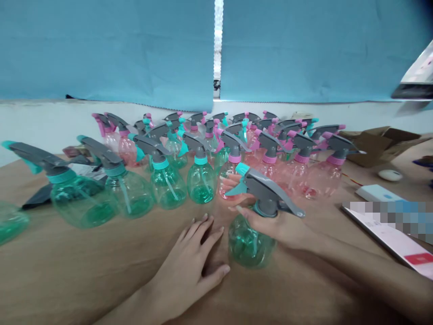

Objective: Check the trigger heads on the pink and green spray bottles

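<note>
My right hand (pixel 270 223) is closed round the neck of a green spray bottle (pixel 250 243) with a grey and turquoise trigger head. The bottle stands close to upright at the front of the group. To its left, my left hand (pixel 189 259) lies flat on the wooden table (pixel 101 280) with fingers spread, holding nothing. Just beyond it is another green spray bottle (pixel 201 183) with a turquoise collar. Behind my right hand stands a pink spray bottle (pixel 326 176) with a pink collar, among several alike.
Several more green and pink spray bottles fill the back of the table. At right are an opened cardboard box (pixel 375 144), a white computer mouse (pixel 390 175) and a flat white and red package (pixel 389 232). Blue curtains (pixel 108 49) hang behind. A dark pouch (pixel 39 196) lies at left.
</note>
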{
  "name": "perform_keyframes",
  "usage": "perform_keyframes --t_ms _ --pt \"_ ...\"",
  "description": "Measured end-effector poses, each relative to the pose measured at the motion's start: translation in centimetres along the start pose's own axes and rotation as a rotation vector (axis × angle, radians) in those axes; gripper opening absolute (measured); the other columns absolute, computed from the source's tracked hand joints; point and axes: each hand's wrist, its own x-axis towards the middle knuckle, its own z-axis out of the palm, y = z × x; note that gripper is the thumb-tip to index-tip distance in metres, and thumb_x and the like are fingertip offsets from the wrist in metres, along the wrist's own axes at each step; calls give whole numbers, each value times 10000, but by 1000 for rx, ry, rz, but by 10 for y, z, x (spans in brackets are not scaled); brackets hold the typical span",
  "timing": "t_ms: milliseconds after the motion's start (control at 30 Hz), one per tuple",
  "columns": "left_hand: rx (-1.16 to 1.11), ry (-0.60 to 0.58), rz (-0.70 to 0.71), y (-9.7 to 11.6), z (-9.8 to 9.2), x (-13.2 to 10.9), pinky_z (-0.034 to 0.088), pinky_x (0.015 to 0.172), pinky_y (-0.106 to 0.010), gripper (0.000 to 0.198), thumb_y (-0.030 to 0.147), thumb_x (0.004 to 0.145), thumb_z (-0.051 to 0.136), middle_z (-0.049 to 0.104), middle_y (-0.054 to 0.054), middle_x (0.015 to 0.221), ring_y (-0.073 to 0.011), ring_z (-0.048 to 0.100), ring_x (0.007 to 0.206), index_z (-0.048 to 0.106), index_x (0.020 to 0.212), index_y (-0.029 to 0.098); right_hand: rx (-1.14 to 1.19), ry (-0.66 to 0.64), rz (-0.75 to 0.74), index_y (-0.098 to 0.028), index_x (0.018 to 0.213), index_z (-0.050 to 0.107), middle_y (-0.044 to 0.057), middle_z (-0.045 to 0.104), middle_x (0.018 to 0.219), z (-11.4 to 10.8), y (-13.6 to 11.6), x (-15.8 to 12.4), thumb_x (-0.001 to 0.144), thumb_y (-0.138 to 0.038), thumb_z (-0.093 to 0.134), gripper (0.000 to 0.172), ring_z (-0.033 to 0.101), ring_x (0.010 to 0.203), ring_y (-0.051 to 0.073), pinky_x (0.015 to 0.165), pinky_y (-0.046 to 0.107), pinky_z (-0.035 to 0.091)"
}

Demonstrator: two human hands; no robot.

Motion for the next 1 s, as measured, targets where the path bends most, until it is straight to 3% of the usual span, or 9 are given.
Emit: perform_keyframes --t_ms 267,500,733,833,1000 --pt "-5 6 -3 0 0 -1 338 1008 -522 578 488 886 525 354 -113 1458 -328 326 1312 397 1386 226 160 -37 148 -189 864 546 7 565 650 0 -4 0 733 -318 495 190 587 598 182 564 319 501" --pt "-18 -2 -8 0 -1 -1 321 1021 -516 572 487 895 511 349 -110 1464 -327 316 1320 390 1390 228 180 -60 135 -229 862 570 -9 591 632 -2 -5 0 743 -280 507 144 592 577 174 546 313 512" --pt "-21 1 -14 1 -2 0 339 1010 -517 568 477 887 525 355 -113 1460 -329 325 1314 403 1380 223 226 -77 41 -254 1028 616 13 663 799 -3 -8 2 749 -229 497 304 621 623 164 594 311 542" --pt "-16 -11 -20 2 -3 0 336 1012 -519 571 484 889 521 356 -112 1460 -329 324 1315 402 1381 219 200 -69 38 -247 971 634 3 647 733 -3 -6 1 748 -237 492 265 634 652 171 620 314 552" --pt "-7 -16 -15 1 -1 -1 315 1028 -514 575 484 893 518 337 -106 1472 -320 300 1331 386 1391 227 184 -84 21 -233 734 638 10 662 788 -5 -1 -2 732 -203 480 161 641 691 148 673 284 557"
